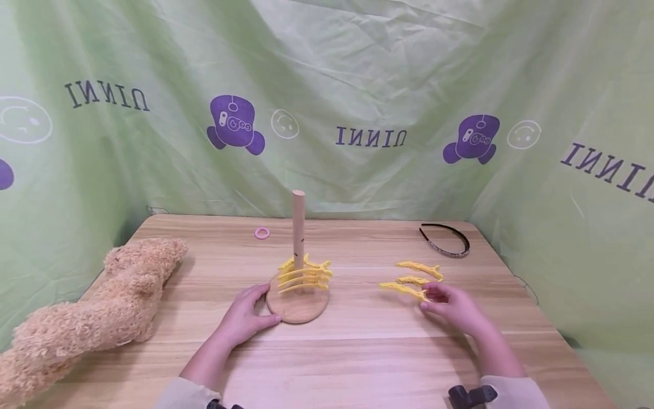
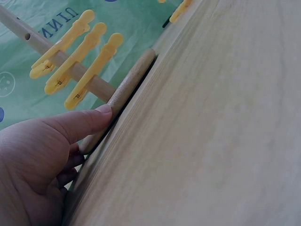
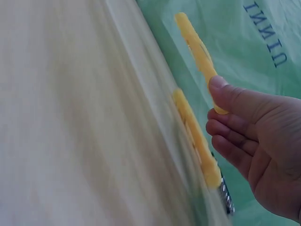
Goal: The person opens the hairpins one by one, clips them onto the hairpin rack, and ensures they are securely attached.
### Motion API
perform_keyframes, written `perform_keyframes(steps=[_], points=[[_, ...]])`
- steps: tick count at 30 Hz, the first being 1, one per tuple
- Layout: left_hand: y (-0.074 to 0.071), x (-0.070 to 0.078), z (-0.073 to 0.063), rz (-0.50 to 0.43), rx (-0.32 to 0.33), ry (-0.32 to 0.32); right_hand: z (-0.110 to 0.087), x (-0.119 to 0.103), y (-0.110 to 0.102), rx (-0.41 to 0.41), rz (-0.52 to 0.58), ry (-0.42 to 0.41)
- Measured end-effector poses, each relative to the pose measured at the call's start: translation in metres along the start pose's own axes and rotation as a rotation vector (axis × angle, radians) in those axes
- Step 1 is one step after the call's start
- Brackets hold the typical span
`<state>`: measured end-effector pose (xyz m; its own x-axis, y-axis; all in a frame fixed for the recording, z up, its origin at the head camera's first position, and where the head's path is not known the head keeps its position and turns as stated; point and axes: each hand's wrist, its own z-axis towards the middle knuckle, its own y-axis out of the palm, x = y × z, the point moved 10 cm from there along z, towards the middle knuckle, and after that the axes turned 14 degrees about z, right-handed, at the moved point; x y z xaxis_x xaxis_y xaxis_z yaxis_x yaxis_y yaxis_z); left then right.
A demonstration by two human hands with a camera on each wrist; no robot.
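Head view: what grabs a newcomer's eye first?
The upright wooden stand near the centre, with bright yellow clips clustered low on it and the left hand gripping its base edge. Next, the shaggy beige bundle along the left side. Then the right hand, off to the right, pinching another yellow clip.

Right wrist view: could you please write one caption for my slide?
A right hand pinches a yellow clip above the wooden tabletop, another yellow clip nearby.

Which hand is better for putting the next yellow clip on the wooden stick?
Probably the right hand: it pinches a yellow clip. The left hand holds the edge of the round base under the wooden stick.
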<state>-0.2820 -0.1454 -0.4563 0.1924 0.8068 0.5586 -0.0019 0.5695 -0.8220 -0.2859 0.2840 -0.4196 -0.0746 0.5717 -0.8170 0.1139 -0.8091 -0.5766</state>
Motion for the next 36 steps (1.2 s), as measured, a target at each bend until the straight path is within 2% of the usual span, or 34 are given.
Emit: perform_keyframes(steps=[8,21,29,36], points=[[-0.002,0.001,-0.001,0.005,0.003,-0.005,0.017,-0.046,0.013,0.026,0.080,-0.106],[-0.001,0.002,-0.001,-0.004,0.001,-0.009,0.041,-0.132,0.051,0.011,-0.007,-0.267],[-0.001,0.002,-0.001,0.004,0.008,-0.007,0.055,-0.166,0.082,-0.025,-0.015,-0.336],[-0.002,0.002,-0.001,0.008,0.008,-0.010,0.064,-0.182,0.107,-0.065,-0.026,-0.363]])
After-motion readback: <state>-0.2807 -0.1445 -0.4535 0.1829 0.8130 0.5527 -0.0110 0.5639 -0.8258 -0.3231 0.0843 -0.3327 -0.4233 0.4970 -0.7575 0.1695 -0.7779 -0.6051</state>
